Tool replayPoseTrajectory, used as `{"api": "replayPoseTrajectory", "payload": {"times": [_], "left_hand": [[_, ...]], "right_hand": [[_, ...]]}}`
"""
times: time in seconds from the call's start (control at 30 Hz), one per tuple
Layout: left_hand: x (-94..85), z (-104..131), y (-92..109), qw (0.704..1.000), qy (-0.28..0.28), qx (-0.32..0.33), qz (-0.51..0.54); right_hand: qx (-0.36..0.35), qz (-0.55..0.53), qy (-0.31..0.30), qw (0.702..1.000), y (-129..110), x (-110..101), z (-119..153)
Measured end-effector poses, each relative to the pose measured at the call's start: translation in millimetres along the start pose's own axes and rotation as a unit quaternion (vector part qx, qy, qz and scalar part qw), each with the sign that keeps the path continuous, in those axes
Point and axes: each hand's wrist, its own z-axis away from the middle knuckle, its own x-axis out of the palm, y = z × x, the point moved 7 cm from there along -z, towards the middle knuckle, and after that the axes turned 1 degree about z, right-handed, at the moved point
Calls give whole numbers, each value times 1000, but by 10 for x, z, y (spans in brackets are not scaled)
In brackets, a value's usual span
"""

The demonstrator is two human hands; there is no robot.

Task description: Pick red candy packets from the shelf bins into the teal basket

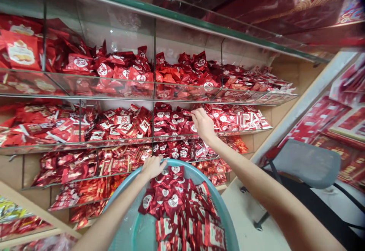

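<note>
My left hand [154,166] is closed over the far rim of a teal plastic basin [228,217]. Inside the basin lies a heap of dark red wrapped packets [174,199] with round white labels, and striped red-and-white packets [185,228] pile up nearer to me. Over a middle shelf compartment, my right hand [203,123] is closed in a pinch, its fingertips on a small red packet [187,113] that is mostly hidden. Dark red packets [173,120] with white print lie just left of that hand, and pinkish-red ones [225,118] sit to its right.
Tiered shelves with clear dividers and a glass front lip [114,86] hold many red packets. A green-edged glass shelf [182,10] crosses overhead. A grey office chair [308,163] stands at the right, beside more red goods. Yellow packets [13,209] lie lower left.
</note>
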Motion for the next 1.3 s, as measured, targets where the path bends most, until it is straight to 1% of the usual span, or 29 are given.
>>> {"api": "replayPoseTrajectory", "payload": {"times": [0.07,0.1,0.17,0.2,0.27,0.3,0.4,0.5,0.57,0.63,0.67,0.7,0.77,0.8,0.83,0.87,0.9,0.97,1.07,1.13,1.2,1.3], "left_hand": [[11,-12,0,1000,-4,-1,-1],[16,-19,-1,1000,-7,-2,-2],[21,-29,-8,1000,-10,-10,-2],[22,-31,-12,1000,-13,-15,-2],[19,-27,-12,1000,-18,-20,2],[16,-21,-8,1000,-21,-21,4],[1,-1,20,1000,-21,-10,11],[-4,15,29,1000,-13,-3,9],[2,20,17,1000,-10,-5,9],[7,22,2,1000,-9,-8,12],[9,21,-4,1000,-10,-9,15],[9,20,-7,1000,-11,-10,16],[7,16,-6,1000,-13,-10,19],[5,14,-3,1000,-13,-11,19],[4,13,-2,1000,-13,-11,20],[6,12,-2,1000,-13,-11,22],[9,13,-4,1000,-14,-11,25],[21,15,-15,999,-17,-5,41],[28,18,-37,992,-25,28,123],[7,20,-41,974,-36,63,215],[-22,28,-28,949,-64,97,292],[-61,60,23,926,-121,134,331]], "right_hand": [[-28,-71,4,997,-85,-96,279],[-35,-107,-9,994,-126,-106,419],[-22,-180,-71,981,-190,-26,692],[-3,-219,-116,969,-211,59,828],[47,-291,-209,932,-240,279,1103],[74,-318,-240,914,-240,387,1231],[135,-375,-306,865,-229,699,1561],[159,-401,-377,819,-272,962,1801],[182,-396,-412,800,-301,1067,1901],[190,-372,-441,794,-344,1111,1959],[177,-351,-449,802,-372,1110,1968],[152,-321,-448,820,-400,1093,1961],[94,-242,-426,867,-448,1034,1927],[72,-202,-414,885,-465,1004,1916],[60,-169,-407,896,-477,978,1912],[56,-147,-405,900,-486,959,1914],[56,-139,-409,900,-496,942,1916],[56,-157,-413,895,-517,906,1899],[51,-233,-381,893,-497,842,1790],[77,-297,-352,884,-402,838,1710],[122,-349,-335,867,-275,881,1664],[161,-392,-333,842,-168,961,1649]]}}
